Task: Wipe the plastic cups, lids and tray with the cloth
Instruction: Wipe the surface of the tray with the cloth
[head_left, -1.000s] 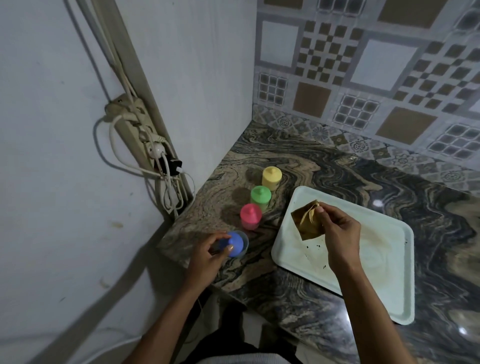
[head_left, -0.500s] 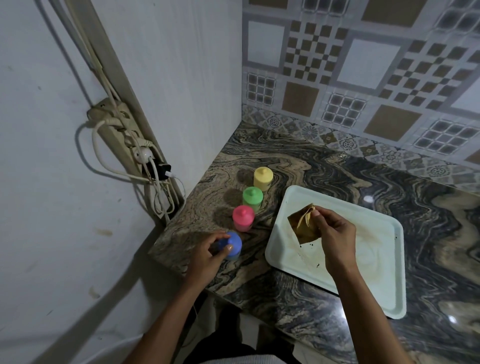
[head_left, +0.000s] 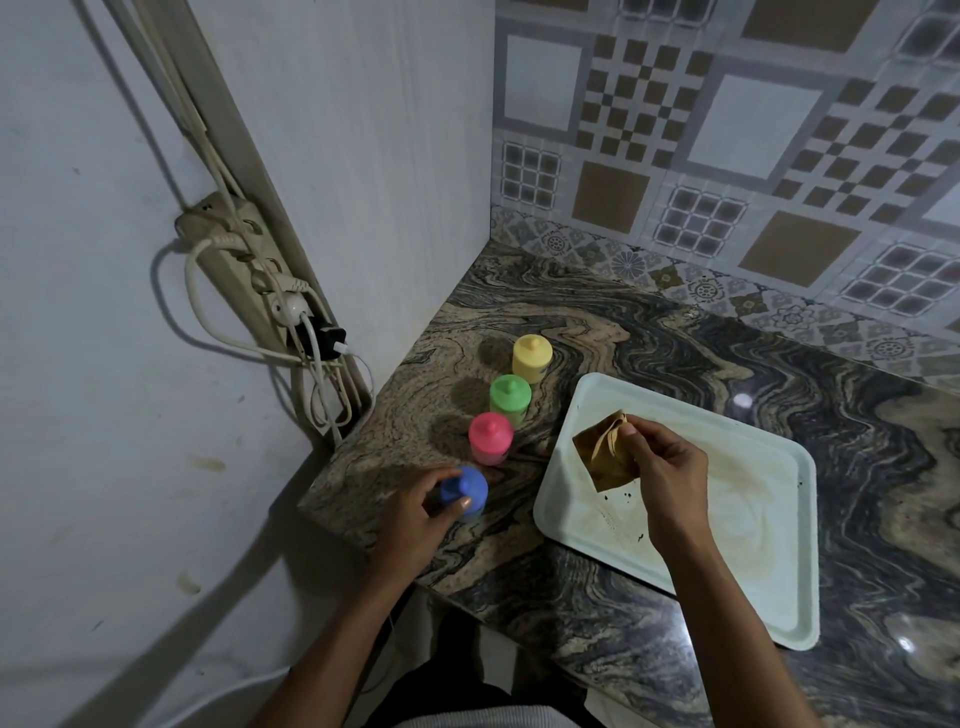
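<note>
Head view, looking down at a marbled stone surface (head_left: 649, 332) tucked into a corner with patterned wall tiles (head_left: 727, 156) behind it.

Four little plastic cups with knobbed lids stand in a row along the left part of the surface: the yellow-lidded cup (head_left: 531, 358) farthest back, then the green-lidded cup (head_left: 509, 400), the pink-lidded cup (head_left: 491, 438), and the blue-lidded cup (head_left: 465, 491) nearest the front edge. They sit close together but apart from one another.

The left hand (head_left: 415, 519) has its grip around the blue-lidded cup, thumb on the near side and fingers curled round the far side. The cup looks like it's resting on the surface, though I can't say for sure from this angle.

Just right of the cups lies a pale rectangular tray (head_left: 769, 571), with brownish smears across the middle and a few dark specks near its left side. The right hand (head_left: 670, 478) hangs over the left part of the tray, its grip pinched on a bunched brown cloth (head_left: 605, 454). The cloth dangles from the fingertips with its lower corner down at the tray.

On the left wall a white power strip (head_left: 244, 270) hangs at a slant, with plugs and a tangle of cables (head_left: 322, 384) drooping below it.
</note>
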